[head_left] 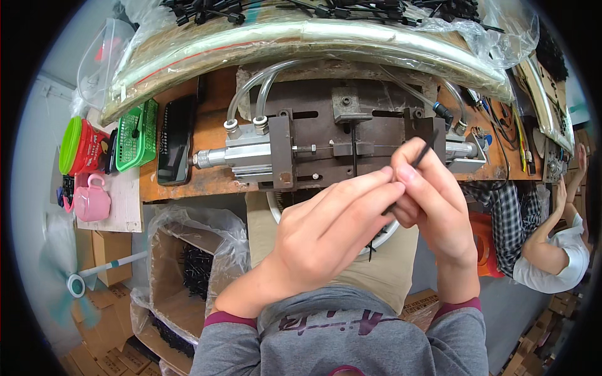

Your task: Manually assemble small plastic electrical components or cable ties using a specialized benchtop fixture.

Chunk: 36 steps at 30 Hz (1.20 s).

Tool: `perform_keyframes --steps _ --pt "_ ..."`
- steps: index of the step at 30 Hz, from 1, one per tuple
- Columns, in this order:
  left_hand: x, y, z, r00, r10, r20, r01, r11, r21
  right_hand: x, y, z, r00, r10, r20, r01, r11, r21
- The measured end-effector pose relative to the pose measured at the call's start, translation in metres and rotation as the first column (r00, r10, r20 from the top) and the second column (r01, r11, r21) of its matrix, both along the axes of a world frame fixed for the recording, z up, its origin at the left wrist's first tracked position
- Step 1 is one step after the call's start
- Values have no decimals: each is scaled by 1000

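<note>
Two hands were in view, one left hand [316,235] and one right hand [442,213], with what looked like one black rod [427,149] between them, though fingers hid part of it. Two metal cylinders [251,156] stood farther off, one left and one right; two clear hoses [264,94] rose from the left one. Farther left were one green basket [148,141], one red tub [88,150], one pink cup [94,203] and one black phone [175,141]. Nearer left was one fan [75,286]; on the right, one co-worker [561,257].
</note>
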<state>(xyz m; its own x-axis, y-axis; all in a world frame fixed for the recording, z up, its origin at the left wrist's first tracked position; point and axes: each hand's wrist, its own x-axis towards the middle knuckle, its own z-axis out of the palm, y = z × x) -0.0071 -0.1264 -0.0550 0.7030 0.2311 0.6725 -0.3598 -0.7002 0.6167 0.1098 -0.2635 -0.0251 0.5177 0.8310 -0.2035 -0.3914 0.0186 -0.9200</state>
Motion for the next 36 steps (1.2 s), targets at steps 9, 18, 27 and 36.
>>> perform_keyframes --steps 9,18,27,36 --pt "-10 8 -3 977 103 -188 -99 995 28 122 84 43 -207 -224 952 223 937 269" --pt "5 6 -26 939 244 -240 -137 911 390 144 163 95 -246 663 707 556 694 -458" --pt "6 9 -28 937 247 -247 -138 912 387 161 142 108 -237 418 877 397 866 -305" --pt "1 11 -22 954 177 -243 -84 932 352 208 118 112 656 -69 752 144 989 -34"
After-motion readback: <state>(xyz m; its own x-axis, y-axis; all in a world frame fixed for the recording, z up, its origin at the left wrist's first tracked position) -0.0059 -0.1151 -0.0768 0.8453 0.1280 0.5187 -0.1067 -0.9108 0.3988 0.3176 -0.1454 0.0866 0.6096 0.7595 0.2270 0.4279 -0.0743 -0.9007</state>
